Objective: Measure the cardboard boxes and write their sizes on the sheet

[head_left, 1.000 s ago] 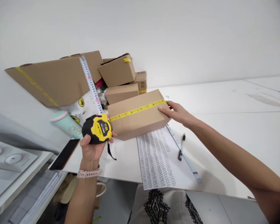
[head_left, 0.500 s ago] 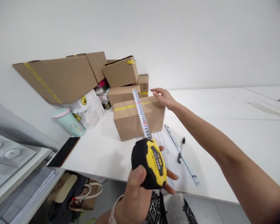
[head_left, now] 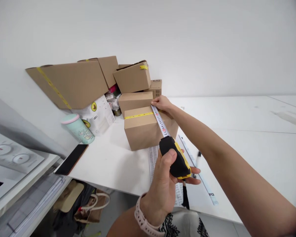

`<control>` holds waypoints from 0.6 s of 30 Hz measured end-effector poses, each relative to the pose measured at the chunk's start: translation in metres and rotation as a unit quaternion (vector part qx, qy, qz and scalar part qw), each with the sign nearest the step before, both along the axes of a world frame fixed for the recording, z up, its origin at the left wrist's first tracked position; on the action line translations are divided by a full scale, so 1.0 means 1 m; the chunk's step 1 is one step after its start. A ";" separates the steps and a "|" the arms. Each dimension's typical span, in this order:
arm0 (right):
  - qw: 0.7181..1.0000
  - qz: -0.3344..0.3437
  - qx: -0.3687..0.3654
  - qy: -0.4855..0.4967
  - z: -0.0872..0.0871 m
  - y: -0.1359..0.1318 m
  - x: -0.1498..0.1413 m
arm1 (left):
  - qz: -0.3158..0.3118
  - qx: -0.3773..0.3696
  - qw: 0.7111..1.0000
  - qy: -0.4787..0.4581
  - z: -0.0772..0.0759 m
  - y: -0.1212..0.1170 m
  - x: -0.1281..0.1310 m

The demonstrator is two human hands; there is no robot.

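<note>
My left hand (head_left: 164, 184) is closed around the black and yellow case of a tape measure (head_left: 177, 157), thumb on its side. The white blade runs out from the case over the top of a cardboard box (head_left: 143, 133) sealed with yellow tape. At the blade's far end, by the box's back edge, my right hand (head_left: 162, 102) pinches the tip between thumb and fingers. Under the case and partly hidden lies a printed sheet (head_left: 153, 158). A pale blue ruler (head_left: 199, 172) and a black-capped pen (head_left: 198, 158) lie to the right, the pen partly covered by my right arm.
More cardboard boxes (head_left: 74, 84) are piled against the wall. A mint tumbler (head_left: 79, 130), an avocado-printed white box (head_left: 100, 115) and a dark flat object (head_left: 72, 160) stand or lie at left. Below the white table (head_left: 108, 164) is a paper bag (head_left: 93, 205).
My right hand has moved left and taken hold of the blade's tip. The tape case has shifted right and tilted, with less blade showing. The view has turned slightly.
</note>
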State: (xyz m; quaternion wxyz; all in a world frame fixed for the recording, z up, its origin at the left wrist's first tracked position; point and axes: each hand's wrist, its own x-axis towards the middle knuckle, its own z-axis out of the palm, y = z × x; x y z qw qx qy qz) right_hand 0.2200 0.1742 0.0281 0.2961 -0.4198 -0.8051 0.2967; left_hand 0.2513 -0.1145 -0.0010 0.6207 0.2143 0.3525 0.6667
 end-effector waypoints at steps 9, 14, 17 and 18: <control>0.999 0.015 0.031 -0.035 0.004 0.005 -0.005 | -0.007 -0.001 1.000 -0.027 0.004 0.003 0.006; 0.999 0.006 -0.032 0.001 0.005 -0.006 0.003 | -0.008 0.003 1.000 -0.012 -0.003 0.001 0.011; 0.998 0.022 -0.055 0.022 0.003 -0.005 0.005 | -0.007 0.000 1.000 -0.005 -0.005 0.000 0.014; 0.998 0.029 -0.051 0.021 0.001 -0.002 0.004 | -0.007 -0.002 1.000 -0.003 -0.005 0.001 0.015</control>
